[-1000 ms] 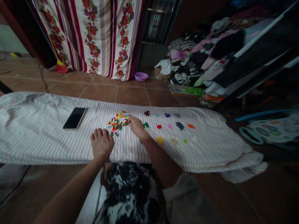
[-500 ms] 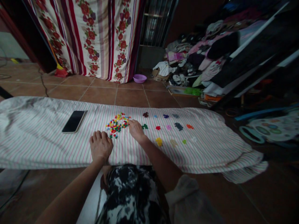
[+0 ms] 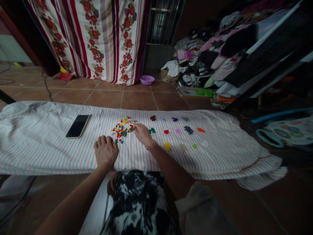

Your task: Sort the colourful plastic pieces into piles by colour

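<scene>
My right hand (image 3: 143,133) has its fingers pinched together at the right edge of a mixed pile of small coloured pieces (image 3: 123,128). What lies between the fingertips is too small to make out. Beside the pile's lower left, my left hand (image 3: 106,150) rests on the striped cloth (image 3: 80,156), its fingers curled down. To the right lie small single-colour groups: dark green pieces (image 3: 152,130), red pieces (image 3: 166,132), brown pieces (image 3: 153,117), yellow pieces (image 3: 167,146), dark grey pieces (image 3: 188,130) and orange pieces (image 3: 201,130), among several others.
A phone (image 3: 78,126) lies on the cloth to the left. Past the far edge are a purple basin (image 3: 147,80) on the tiled floor, a floral curtain (image 3: 105,42) and a heap of clothes (image 3: 195,62). My patterned clothing (image 3: 137,202) is at the near edge.
The view has shifted slightly. My right hand stays at the edge of the pile with little movement, and my left hand rests in the same place.
</scene>
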Demonstrator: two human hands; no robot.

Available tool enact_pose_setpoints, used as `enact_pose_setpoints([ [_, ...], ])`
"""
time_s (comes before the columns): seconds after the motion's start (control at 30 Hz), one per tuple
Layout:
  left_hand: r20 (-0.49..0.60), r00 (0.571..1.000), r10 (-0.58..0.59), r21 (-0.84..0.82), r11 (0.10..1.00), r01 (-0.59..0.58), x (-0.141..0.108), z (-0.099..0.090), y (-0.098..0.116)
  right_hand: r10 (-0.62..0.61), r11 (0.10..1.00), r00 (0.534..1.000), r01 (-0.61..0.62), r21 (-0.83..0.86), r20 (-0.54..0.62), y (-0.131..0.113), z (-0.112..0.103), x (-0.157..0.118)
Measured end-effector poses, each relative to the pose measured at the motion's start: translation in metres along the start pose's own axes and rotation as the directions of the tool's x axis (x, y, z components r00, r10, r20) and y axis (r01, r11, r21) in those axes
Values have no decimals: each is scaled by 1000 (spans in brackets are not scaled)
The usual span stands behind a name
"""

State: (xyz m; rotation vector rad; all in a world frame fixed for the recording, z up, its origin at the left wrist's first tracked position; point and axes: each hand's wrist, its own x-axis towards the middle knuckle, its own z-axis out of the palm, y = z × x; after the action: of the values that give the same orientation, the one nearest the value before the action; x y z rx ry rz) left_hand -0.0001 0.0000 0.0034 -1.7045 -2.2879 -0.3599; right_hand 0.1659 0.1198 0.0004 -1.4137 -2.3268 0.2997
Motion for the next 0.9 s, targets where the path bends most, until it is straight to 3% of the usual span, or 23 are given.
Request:
enact_pose_setpoints([
  [0.17, 1, 1000, -7, -17, 1000, 7, 0, 0, 0, 19, 997, 997, -13, 78, -80, 6, -10, -7],
  [0.43, 26, 1000, -18, -55, 998, 19, 0, 0, 0, 216, 970, 942, -177, 170, -255, 53, -45, -39],
  [0.57, 10, 1000, -5, -34, 999, 5, -1, 0, 0, 202, 979, 962, -194, 57, -185, 64, -53, -55],
  [0.73, 28, 1000, -7, -26, 1000, 8, 0, 1, -1, 185, 976, 981, -191, -108, -66, 58, -50, -59],
  [0.9, 19, 1000, -8, 7, 1000, 8, 0, 2, -1, 174, 965, 983, -182, -191, -58, 50, -44, -53],
])
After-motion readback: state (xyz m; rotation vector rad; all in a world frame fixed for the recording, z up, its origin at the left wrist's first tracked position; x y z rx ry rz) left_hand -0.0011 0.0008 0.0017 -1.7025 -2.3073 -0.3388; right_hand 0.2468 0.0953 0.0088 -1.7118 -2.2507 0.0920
